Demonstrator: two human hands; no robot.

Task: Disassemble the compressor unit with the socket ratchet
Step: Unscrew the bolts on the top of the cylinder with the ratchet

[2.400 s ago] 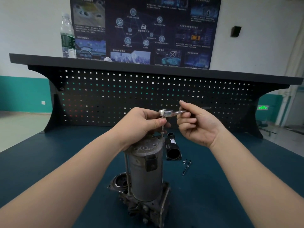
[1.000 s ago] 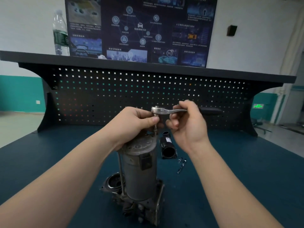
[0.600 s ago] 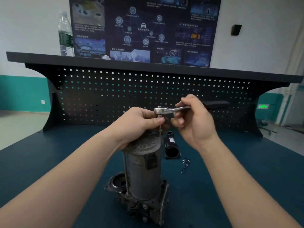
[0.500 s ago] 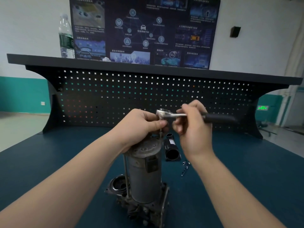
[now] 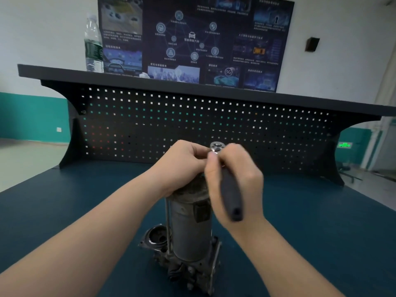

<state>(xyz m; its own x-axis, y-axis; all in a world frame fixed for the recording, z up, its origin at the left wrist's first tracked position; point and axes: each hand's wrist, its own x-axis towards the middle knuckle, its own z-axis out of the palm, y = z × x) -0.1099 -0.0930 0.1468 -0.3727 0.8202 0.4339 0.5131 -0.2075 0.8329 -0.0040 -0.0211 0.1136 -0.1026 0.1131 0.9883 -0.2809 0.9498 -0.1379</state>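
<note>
We see bare table (image 5: pixel 321 243) either side of the upright compressor (image 5: pixel 190 228); a pegboard (image 5: pixel 192 121) walls off the back.

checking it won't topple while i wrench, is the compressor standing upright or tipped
Upright. The compressor unit stands on its base on the blue table, cylinder vertical, the left hand holding its top.
</note>
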